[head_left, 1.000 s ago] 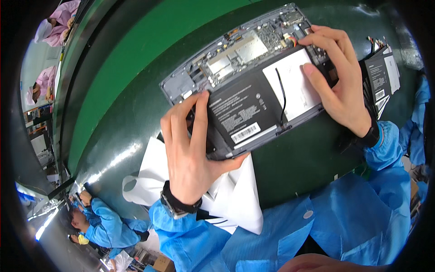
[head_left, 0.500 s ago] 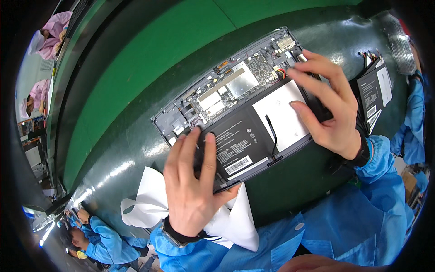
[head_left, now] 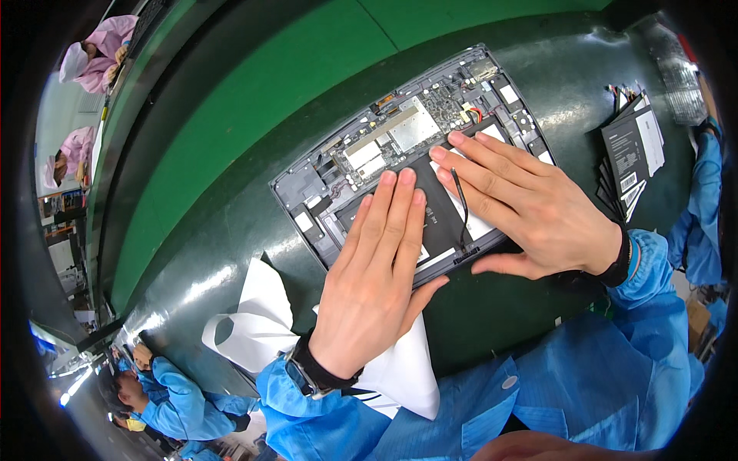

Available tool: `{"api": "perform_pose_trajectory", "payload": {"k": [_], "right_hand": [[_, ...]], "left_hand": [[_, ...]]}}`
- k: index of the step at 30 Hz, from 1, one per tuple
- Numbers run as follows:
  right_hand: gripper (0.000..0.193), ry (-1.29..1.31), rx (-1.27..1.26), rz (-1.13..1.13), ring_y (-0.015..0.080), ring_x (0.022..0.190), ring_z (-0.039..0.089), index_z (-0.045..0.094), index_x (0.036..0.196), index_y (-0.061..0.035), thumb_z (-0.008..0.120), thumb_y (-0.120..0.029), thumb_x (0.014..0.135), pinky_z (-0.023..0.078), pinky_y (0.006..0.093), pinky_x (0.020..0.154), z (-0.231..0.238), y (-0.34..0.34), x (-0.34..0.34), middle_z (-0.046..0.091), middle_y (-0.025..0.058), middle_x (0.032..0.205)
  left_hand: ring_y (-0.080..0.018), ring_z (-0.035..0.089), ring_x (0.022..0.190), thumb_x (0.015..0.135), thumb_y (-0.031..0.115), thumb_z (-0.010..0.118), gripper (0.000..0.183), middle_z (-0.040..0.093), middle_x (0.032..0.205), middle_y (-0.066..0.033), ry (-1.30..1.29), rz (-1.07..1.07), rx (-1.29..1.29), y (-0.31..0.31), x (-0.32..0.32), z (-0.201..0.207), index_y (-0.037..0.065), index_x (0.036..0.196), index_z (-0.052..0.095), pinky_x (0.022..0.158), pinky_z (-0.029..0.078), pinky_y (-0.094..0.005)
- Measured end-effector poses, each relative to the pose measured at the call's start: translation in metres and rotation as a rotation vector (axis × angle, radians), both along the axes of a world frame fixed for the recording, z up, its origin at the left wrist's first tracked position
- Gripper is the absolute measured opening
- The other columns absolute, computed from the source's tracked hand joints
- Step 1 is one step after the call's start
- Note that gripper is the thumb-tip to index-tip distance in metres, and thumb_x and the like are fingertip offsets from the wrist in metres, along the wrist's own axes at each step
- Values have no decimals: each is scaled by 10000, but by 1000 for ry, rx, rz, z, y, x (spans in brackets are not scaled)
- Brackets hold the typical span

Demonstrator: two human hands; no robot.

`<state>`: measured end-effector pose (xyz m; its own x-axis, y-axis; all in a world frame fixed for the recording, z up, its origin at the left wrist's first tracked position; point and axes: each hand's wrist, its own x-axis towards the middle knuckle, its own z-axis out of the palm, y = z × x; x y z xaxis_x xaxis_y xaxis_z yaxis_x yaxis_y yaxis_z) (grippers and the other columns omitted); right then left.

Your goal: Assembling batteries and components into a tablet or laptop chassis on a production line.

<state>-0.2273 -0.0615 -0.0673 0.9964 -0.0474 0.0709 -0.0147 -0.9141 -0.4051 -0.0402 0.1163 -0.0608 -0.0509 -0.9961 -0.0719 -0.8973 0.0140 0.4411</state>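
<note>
An opened laptop base (head_left: 297, 181) lies tilted on the dark green table, its circuit board (head_left: 415, 127) exposed along the far side. A flat black battery (head_left: 437, 230) with printed labels and a white area fills the near side. My left hand (head_left: 369, 276) rests flat on the battery's left part, fingers stretched out and close together. My right hand (head_left: 530, 203) lies flat over its white right part, thumb spread. Between the hands a thin black cable (head_left: 461, 207) stands up from the near edge. Red, yellow and black wires (head_left: 472, 114) show beyond my right fingertips. Both hands cover much of the battery.
White peeled sheets (head_left: 257, 326) lie curled beside and under my left forearm. A stack of black batteries (head_left: 632, 154) sits at the right, with clear plastic wrap (head_left: 676, 77) behind it. Other people work at the left, lower left and right edges.
Both hands have moved inward and flattened onto the battery; the right one came from the laptop's right edge. The laptop base has shifted slightly to the right.
</note>
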Motion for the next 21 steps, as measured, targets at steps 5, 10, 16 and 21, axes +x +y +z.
{"api": "perform_pose_trajectory", "payload": {"k": [5, 10, 16, 21], "right_hand": [[908, -7, -26, 25, 379, 1505, 366, 468, 1465, 104, 790, -389, 773, 311, 472, 1249, -3, 11, 9, 403, 230, 1593], [889, -50, -168, -16, 381, 1502, 370, 473, 1442, 135, 775, -391, 792, 305, 462, 1252, -8, 20, 7, 404, 245, 1587], [947, -43, -200, -47, 348, 1503, 374, 395, 1512, 111, 739, -454, 834, 293, 444, 1257, -7, 18, -3, 399, 220, 1603], [912, -44, -180, -94, 336, 1505, 377, 374, 1531, 79, 713, -453, 872, 300, 444, 1254, -1, 9, -14, 393, 202, 1616]], "left_hand": [[-425, 306, 1531, 776, 217, 841, 980, 313, 1636, -272, -23, -31, -62, -1, -1, -4, -86, 1558, 335, 1225, 326, -511], [-420, 317, 1526, 772, 214, 845, 980, 324, 1628, -272, -71, -13, -87, 2, -7, -4, -87, 1554, 336, 1221, 339, -499], [-422, 324, 1521, 784, 212, 840, 957, 334, 1629, -264, -119, 49, -62, 27, -1, -2, -86, 1547, 345, 1217, 347, -486], [-407, 320, 1528, 782, 150, 832, 939, 343, 1636, -237, -171, 126, -66, 44, -4, -4, -69, 1556, 346, 1214, 355, -472]]}}
